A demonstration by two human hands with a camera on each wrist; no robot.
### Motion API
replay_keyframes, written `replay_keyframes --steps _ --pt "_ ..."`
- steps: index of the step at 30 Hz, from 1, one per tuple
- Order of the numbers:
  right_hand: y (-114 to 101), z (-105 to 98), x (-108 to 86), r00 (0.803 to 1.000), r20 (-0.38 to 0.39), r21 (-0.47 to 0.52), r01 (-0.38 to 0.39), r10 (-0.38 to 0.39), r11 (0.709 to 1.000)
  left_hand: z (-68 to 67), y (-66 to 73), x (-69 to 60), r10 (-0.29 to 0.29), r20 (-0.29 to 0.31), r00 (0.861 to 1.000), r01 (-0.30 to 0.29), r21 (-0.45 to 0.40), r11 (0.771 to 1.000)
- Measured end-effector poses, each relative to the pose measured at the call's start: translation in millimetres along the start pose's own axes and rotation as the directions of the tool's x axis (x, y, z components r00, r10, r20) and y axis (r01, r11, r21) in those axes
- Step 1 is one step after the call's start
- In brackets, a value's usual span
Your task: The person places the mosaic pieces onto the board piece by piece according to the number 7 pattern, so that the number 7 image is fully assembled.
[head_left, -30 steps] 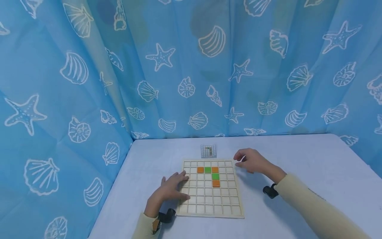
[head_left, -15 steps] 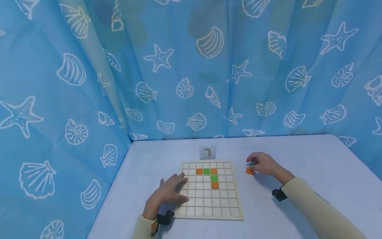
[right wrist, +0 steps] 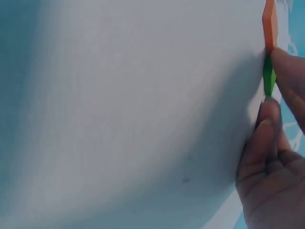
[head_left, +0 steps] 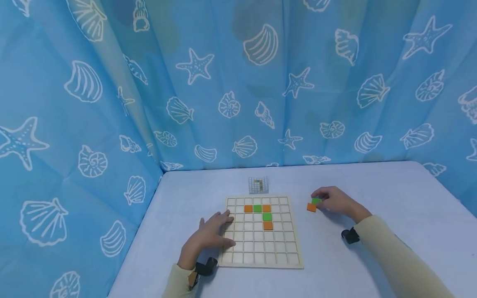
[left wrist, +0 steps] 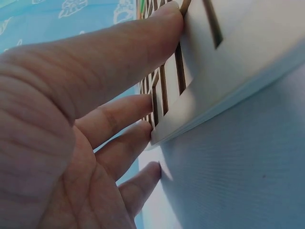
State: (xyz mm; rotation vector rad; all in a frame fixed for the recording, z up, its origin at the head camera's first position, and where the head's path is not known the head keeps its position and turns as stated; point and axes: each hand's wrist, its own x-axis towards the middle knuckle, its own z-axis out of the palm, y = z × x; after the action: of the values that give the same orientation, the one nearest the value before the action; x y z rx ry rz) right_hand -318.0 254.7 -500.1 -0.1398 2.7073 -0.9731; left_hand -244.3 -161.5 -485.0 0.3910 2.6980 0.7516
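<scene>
A pale wooden grid board (head_left: 249,247) lies on the table; orange and green square tiles fill several of its cells, such as a green tile (head_left: 267,217). My left hand (head_left: 210,232) rests spread on the board's left edge. In the left wrist view, its thumb (left wrist: 143,40) lies over the board's face and the fingertips meet the edge. To the right of the board, my right hand (head_left: 337,201) pinches a loose green tile (head_left: 316,201) between thumb and fingers. A loose orange tile (head_left: 311,207) lies against the green one, as the right wrist view also shows.
A small clear card with a printed grid pattern (head_left: 258,185) lies just behind the board. The white-covered table (head_left: 193,186) ends at a blue shell-print curtain (head_left: 223,124) at the back and left. Black cameras (head_left: 350,236) sit on both wrists.
My right hand has moved right, away from the board's top right corner, to the loose tiles, and has taken hold of the green one. The left hand has stayed on the board.
</scene>
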Motion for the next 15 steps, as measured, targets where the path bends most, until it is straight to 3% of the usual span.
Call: replay_keyframes --steps 6,15 --pt "6.5 -1.8 3.0 1.0 0.011 0.038 -0.03 0.029 0.999 1.7 0.3 -0.3 -0.011 0.01 1.0 0.011 -0.011 1.0" --pt "-2.6 0.6 2.9 0.995 -0.058 0.036 -0.076 0.078 0.996 1.2 0.4 -0.7 -0.019 -0.009 1.0 0.019 0.006 1.0"
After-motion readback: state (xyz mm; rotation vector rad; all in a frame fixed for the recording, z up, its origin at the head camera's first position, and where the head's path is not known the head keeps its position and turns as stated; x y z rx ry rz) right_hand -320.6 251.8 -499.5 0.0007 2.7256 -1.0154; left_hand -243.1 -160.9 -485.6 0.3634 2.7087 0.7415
